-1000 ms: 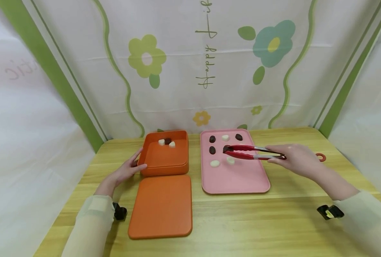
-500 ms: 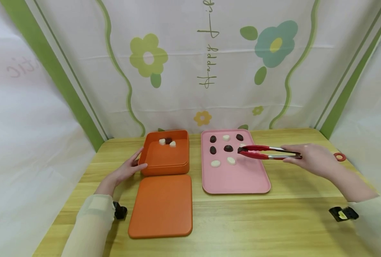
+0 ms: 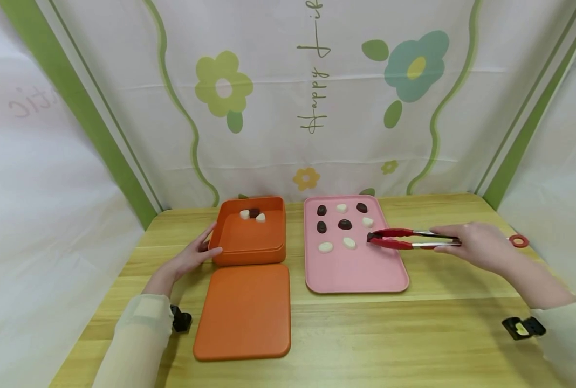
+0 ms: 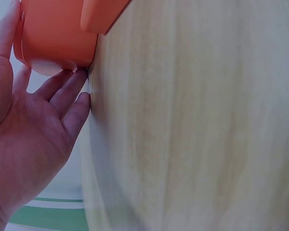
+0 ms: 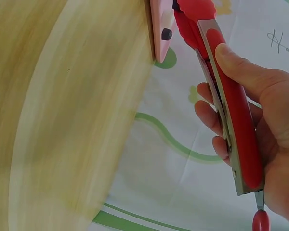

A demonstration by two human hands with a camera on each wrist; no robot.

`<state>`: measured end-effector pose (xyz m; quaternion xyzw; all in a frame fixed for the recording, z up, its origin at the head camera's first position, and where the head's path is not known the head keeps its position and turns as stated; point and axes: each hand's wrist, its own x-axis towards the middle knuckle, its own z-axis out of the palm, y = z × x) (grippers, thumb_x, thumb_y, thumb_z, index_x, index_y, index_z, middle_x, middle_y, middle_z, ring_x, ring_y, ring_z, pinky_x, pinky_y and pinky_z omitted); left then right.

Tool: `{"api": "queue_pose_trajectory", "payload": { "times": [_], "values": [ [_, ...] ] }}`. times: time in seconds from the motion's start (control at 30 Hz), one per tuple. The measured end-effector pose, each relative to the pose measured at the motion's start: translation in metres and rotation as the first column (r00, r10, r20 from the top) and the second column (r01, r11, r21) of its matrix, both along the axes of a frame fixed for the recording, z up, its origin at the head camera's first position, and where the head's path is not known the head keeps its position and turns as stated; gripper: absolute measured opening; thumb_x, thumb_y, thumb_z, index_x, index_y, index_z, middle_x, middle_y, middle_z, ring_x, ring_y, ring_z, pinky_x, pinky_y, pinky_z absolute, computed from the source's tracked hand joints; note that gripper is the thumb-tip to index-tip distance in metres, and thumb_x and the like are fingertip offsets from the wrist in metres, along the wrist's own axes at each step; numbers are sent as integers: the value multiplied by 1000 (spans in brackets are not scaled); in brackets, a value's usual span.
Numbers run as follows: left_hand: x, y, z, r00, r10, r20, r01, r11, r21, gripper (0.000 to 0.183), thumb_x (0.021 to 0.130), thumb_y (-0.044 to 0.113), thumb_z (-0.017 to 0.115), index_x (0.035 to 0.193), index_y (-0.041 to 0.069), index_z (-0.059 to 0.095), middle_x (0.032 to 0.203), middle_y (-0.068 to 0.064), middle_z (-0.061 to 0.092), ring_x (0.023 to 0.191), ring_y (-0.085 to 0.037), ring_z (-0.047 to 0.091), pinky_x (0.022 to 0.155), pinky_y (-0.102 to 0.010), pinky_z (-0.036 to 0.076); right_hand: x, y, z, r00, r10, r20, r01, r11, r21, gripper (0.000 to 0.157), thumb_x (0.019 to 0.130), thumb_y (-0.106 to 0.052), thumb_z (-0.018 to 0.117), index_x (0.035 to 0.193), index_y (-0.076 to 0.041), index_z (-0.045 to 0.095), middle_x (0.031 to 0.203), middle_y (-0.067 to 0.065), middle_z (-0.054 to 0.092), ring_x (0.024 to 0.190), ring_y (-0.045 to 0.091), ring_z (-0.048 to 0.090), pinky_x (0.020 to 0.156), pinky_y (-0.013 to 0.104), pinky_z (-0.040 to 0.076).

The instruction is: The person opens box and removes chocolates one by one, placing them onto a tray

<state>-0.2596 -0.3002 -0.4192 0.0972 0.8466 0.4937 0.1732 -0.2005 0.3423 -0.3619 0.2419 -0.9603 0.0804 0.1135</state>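
Observation:
My right hand (image 3: 482, 248) grips red-and-steel tongs (image 5: 236, 110), thumb on one arm and fingers round the other. Between their tips, a dark chocolate (image 3: 370, 237) is pinched above the right part of the pink tray (image 3: 356, 277). Several dark and white chocolates lie in rows on that tray, among them a dark oval one (image 3: 344, 224) and a white one (image 3: 368, 222). My left hand (image 3: 193, 256) rests against the left side of the orange box (image 3: 249, 257), its fingers mostly straight and its thumb at the front corner. Two white chocolates (image 3: 260, 217) and a dark one (image 3: 254, 213) lie inside the box.
An orange lid (image 3: 244, 312) lies flat on the wooden table (image 3: 346, 345), in front of the box. Behind the table hangs a white cloth (image 3: 278, 108) with printed flowers. More cloth closes off both sides.
The tongs have moved right from the tray's middle, then slightly toward me, carrying the dark chocolate. This has uncovered a dark oval chocolate and a white one. My left hand stays on the box.

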Motion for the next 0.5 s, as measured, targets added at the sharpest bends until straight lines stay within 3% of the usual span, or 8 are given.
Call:
{"api": "queue_pose_trajectory", "payload": {
  "times": [0.27,0.5],
  "values": [
    [0,0,0,1000,-2,-7,2,1000,-2,82,99,32,59,158,31,1,157,-26,15,143,-42,16,111,-61,14,-1,-2,-4,1000,4,13,-4,1000,21,43,78,-27,82,114,-6,73,89,13,72,59,11,50,50,31,37],
    [1,1,1,1000,3,-11,-4,1000,-10,82,99,31,58,158,31,1,157,-26,15,143,-42,15,111,-61,13,0,-3,-5,1000,-5,25,4,999,45,44,77,-29,82,114,-6,73,92,15,72,64,15,58,49,31,38]
  ]
}}
